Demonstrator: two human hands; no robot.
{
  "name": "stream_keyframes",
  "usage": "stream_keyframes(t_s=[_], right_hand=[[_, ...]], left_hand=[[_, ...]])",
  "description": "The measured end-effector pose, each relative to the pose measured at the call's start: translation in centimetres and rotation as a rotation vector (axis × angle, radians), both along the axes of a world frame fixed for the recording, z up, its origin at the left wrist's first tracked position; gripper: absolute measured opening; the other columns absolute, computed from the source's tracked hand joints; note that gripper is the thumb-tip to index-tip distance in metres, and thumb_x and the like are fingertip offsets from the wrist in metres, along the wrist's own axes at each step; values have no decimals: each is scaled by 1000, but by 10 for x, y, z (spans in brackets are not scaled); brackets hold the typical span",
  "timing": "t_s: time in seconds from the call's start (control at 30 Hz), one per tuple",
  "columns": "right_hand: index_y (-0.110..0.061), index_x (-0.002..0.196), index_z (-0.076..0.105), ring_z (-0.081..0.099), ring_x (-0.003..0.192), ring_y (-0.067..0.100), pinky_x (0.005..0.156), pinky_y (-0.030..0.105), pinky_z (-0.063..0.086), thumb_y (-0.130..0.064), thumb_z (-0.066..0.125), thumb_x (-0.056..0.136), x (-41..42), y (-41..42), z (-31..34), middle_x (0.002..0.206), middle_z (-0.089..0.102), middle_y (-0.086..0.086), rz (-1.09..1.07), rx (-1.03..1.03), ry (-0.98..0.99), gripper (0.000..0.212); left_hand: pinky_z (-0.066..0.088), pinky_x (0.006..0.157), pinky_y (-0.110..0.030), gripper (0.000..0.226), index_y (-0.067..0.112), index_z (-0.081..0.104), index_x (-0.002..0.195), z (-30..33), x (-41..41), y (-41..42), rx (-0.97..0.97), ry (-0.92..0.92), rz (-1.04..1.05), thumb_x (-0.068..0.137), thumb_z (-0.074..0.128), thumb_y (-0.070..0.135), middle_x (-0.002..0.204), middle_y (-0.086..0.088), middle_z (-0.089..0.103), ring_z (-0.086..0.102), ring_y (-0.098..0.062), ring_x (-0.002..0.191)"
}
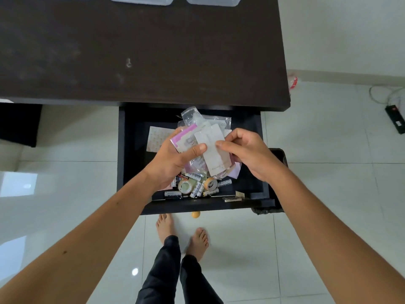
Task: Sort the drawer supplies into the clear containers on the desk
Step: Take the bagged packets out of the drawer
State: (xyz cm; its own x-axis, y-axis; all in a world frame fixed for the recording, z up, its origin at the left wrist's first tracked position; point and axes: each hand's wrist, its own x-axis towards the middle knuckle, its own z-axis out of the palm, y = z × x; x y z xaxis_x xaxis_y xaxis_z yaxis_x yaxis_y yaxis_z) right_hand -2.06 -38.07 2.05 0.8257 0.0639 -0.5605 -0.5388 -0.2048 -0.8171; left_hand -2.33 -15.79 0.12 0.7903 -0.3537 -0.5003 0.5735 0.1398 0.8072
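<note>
Over the open black drawer (133,150), my left hand (175,156) grips a stack of flat plastic packets (187,137), one with a pink edge, thumb on top. My right hand (245,152) pinches a white card packet (213,150) at the front of that stack. Below the hands, the drawer holds several batteries (197,189), two tape rolls (185,185) and a patterned sheet (157,137). Three clear containers (140,0) stand along the far edge of the dark desk (131,51), only partly in view.
A small matchbox-like box (232,199) lies at the drawer's front right. A yellow knob (195,214) sticks out below the drawer front. My bare feet stand on white tiles. A black bin (279,154) is right of the drawer; a power strip (395,118) lies far right.
</note>
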Motion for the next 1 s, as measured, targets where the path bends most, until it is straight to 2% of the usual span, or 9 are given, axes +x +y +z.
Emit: stream_keyframes(t_s=[0.13, 0.3, 0.4, 0.5, 0.57, 0.63, 0.7, 0.77, 1.0], right_hand=[[-12, 123, 54, 80, 98, 24, 75, 42, 64, -15, 83, 90, -13, -17, 10, 113, 77, 14, -90, 56, 20, 44], [-28, 140, 46, 80, 101, 22, 73, 32, 64, -5, 80, 91, -36, -52, 19, 111, 81, 7, -212, 150, -11, 64], [-18, 138, 58, 79, 105, 25, 68, 27, 62, -5, 77, 94, -54, -78, 28, 116, 80, 6, -254, 150, -57, 49], [-12, 126, 69, 79, 102, 24, 64, 23, 59, -7, 78, 94, -73, -107, 33, 113, 81, 5, -363, 108, -90, 33], [-10, 120, 70, 79, 99, 21, 69, 26, 61, -6, 79, 92, -87, -127, 34, 108, 81, 3, -437, 97, -103, 29], [-7, 115, 70, 79, 88, 15, 63, 22, 59, -3, 79, 92, -103, -148, 34, 99, 81, -1, -506, 94, -106, 26], [-3, 113, 68, 75, 79, 10, 57, 18, 54, -2, 78, 91, -120, -168, 32, 96, 78, -3, -568, 78, -112, 24], [-3, 111, 67, 74, 84, 14, 59, 21, 53, -6, 81, 90, -136, -190, 27, 100, 74, 0, -618, 64, -116, 25], [-13, 122, 67, 70, 81, 16, 57, 22, 53, 0, 86, 83, -180, -251, -10, 106, 70, 4, -843, 106, -71, 45]], left_hand=[[65, 76, -34, 59, 15, 49, 148, 5, -1, -25, 22, -18, -34, 95, 74, 10, 123, -6, 77, 77, -19, 109], [64, 68, -30, 57, 16, 52, 144, 14, -4, -67, 26, -5, -85, 93, 76, 9, 125, -10, 75, 76, -24, 109], [64, 77, -34, 53, 9, 54, 142, 19, -6, -99, 15, -21, -140, 94, 76, 8, 124, -13, 75, 76, -28, 112], [62, 69, -28, 58, 6, 53, 141, 23, -8, -136, 24, -58, -194, 92, 81, 17, 122, -16, 73, 77, -22, 102], [64, 75, -36, 72, 7, 50, 144, 25, -11, -161, 15, -61, -220, 87, 86, 32, 131, -19, 68, 75, -28, 111], [63, 81, -44, 77, 10, 47, 146, 27, -18, -188, 1, -32, -272, 86, 83, 42, 135, -19, 65, 71, -34, 118], [63, 73, -35, 63, 13, 45, 144, 27, -26, -215, 19, 42, -266, 93, 74, 35, 133, -17, 64, 73, -28, 106], [59, 64, -27, 46, 17, 43, 141, 27, -34, -241, 18, 112, -280, 101, 65, 23, 130, -15, 64, 72, -23, 98], [64, 85, -32, 35, 14, 63, 131, 1, -72, -312, 70, 37, -261, 97, 73, 11, 122, -9, 75, 76, -23, 108]])
